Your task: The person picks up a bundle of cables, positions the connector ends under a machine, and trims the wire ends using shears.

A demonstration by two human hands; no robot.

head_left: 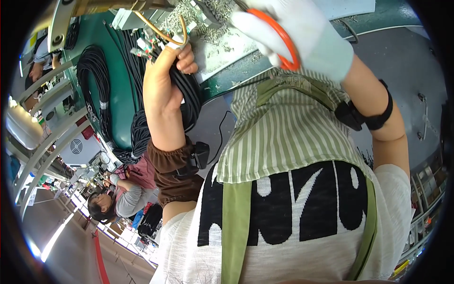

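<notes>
Green bench (118, 94): gloved right hand (302, 33) grips orange-handled cutters (279, 38).

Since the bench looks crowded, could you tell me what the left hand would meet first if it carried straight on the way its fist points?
Probably the curved copper-coloured tube just beyond the left hand, which grips black cables. Whether the knuckles already touch it is unclear; depth is hard to judge here.

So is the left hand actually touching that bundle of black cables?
Touching: the head view shows the bare left hand closed around the black cable bundle, fingers wrapped over it.
</notes>
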